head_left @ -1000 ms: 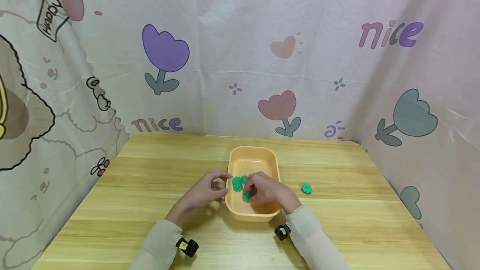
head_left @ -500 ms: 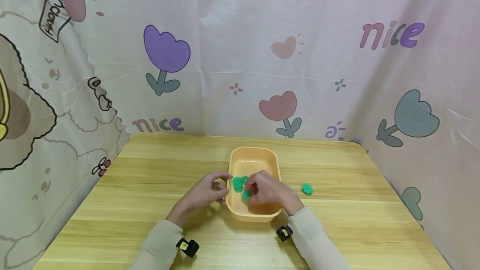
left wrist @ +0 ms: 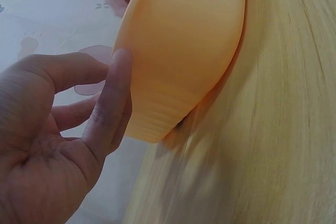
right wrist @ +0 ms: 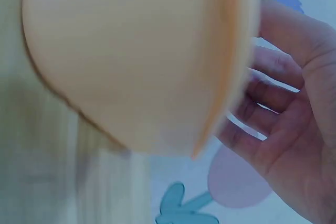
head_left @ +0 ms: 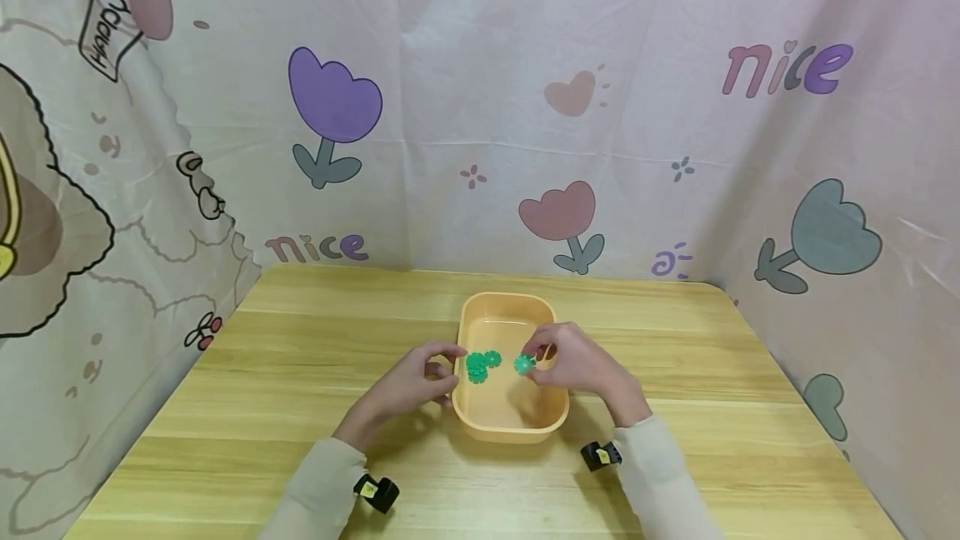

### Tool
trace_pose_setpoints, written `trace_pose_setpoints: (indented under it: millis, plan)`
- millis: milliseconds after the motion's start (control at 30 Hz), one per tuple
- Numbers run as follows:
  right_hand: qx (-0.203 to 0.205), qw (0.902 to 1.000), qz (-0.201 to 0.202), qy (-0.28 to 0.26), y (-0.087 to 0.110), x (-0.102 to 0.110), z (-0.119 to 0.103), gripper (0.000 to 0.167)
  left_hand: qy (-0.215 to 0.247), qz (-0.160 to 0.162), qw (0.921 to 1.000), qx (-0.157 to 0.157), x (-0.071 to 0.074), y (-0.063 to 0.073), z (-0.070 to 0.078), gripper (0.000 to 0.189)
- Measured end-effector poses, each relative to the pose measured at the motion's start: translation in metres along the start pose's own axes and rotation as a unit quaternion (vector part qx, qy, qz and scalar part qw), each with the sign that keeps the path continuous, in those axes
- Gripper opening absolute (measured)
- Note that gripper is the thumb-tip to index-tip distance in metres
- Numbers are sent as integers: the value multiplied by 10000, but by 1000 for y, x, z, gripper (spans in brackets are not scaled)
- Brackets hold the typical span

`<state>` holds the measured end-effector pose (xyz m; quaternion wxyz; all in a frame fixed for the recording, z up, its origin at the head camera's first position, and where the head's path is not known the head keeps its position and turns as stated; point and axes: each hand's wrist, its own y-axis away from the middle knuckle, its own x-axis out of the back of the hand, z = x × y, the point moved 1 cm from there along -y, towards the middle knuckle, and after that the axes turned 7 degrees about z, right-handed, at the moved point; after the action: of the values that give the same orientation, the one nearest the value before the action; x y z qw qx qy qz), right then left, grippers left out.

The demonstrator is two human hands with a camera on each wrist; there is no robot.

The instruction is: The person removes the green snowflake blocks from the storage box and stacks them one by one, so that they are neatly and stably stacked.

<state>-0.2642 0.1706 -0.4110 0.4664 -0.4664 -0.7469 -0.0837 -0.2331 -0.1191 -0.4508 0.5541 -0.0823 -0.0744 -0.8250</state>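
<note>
An orange plastic tray (head_left: pixel 551 419) stands on the wooden table (head_left: pixel 300 373). Several green gear-shaped pieces (head_left: pixel 480 363) lie together at its left inside. My right hand (head_left: pixel 531 357) hovers over the tray's right half and pinches one green piece (head_left: pixel 524 364) between thumb and fingertips. My left hand (head_left: pixel 446 369) sits at the tray's left rim with loosely curled fingers. In the left wrist view its thumb (left wrist: pixel 113 103) rests against the tray's outer wall (left wrist: pixel 184 51). The right wrist view shows the tray wall (right wrist: pixel 131 61) and my right hand (right wrist: pixel 294 103) behind it; the piece is hidden there.
Printed cloth walls (head_left: pixel 480 107) with tulips close in the table on the left, back and right. Bare wood lies to the left of the tray and along the front edge. Small black cameras (head_left: pixel 375 492) are strapped on both wrists.
My right hand has moved from the tray's near left part up and to the right, carrying the pinched green piece. It now covers where a loose green piece lay on the table. The left hand stayed put.
</note>
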Motion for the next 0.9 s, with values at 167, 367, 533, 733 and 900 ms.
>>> trace_pose_setpoints:
  millis: [167, 367, 533, 733, 900]
  plan:
    - [-152, 9996, 214, 34, 10, 16, 12, 13, -20, -4, 10000, -36, 0, 0, -1, 50]
    - [-476, 9978, 437, 118, 24, 33, 26, 11, -17, -4, 10000, -48, 0, 0, -1, 50]
    - [-826, 9949, 540, 217, 36, 44, 43, 15, -15, 3, 10000, -55, 0, -1, -1, 49]
    - [-1158, 9909, 593, 333, 52, 50, 64, 18, 0, -5, 10000, -58, 0, -1, -1, 49]
    - [-1354, 9885, 604, 303, 63, 51, 79, 17, -15, 3, 10000, -48, 0, -1, -1, 49]
